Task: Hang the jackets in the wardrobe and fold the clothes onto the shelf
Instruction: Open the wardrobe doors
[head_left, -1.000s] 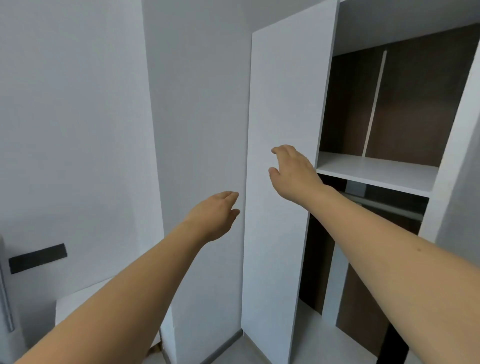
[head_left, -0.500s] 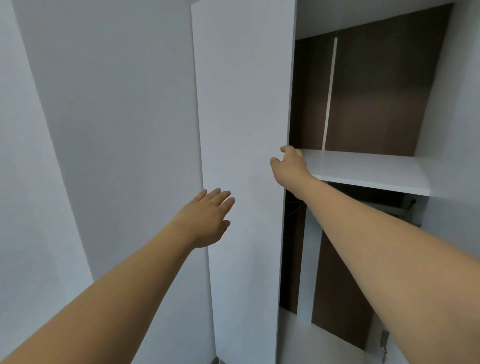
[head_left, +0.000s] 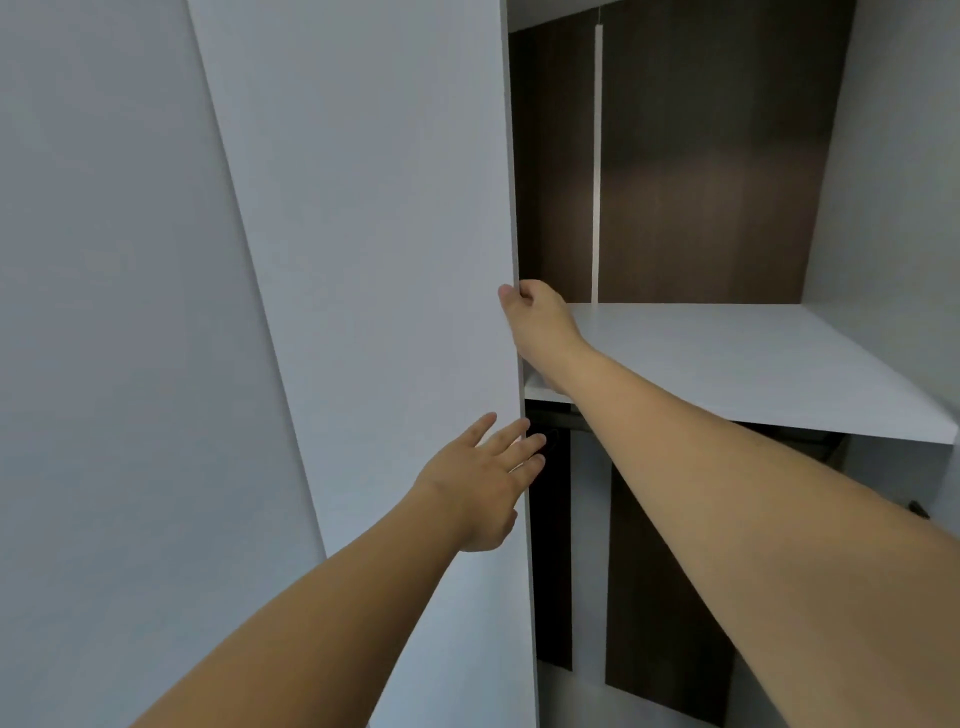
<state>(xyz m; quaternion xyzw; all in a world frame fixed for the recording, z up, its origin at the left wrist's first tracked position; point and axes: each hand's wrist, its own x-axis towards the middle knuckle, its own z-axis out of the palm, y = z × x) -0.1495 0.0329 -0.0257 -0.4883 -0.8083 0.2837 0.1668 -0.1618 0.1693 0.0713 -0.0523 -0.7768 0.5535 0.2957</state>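
Note:
A tall white wardrobe door (head_left: 395, 260) stands swung out in the middle of the view. My right hand (head_left: 537, 317) grips the door's right edge at shelf height, fingers curled round it. My left hand (head_left: 480, 480) is lower, fingers spread and straight, its fingertips over the same door edge. Behind the door the wardrobe is open, with a white shelf (head_left: 727, 364) and a dark brown back panel (head_left: 701, 182). A hanging rail (head_left: 556, 415) shows just under the shelf. No jackets or clothes are in view.
A plain white wall (head_left: 104, 312) fills the left side. The wardrobe's white right side panel (head_left: 893, 182) bounds the opening. Below the shelf lies a tall dark compartment (head_left: 660, 597) with a white floor.
The view has turned right, toward the wardrobe opening. My right hand has closed round the door edge, and my left hand has moved right to the same edge.

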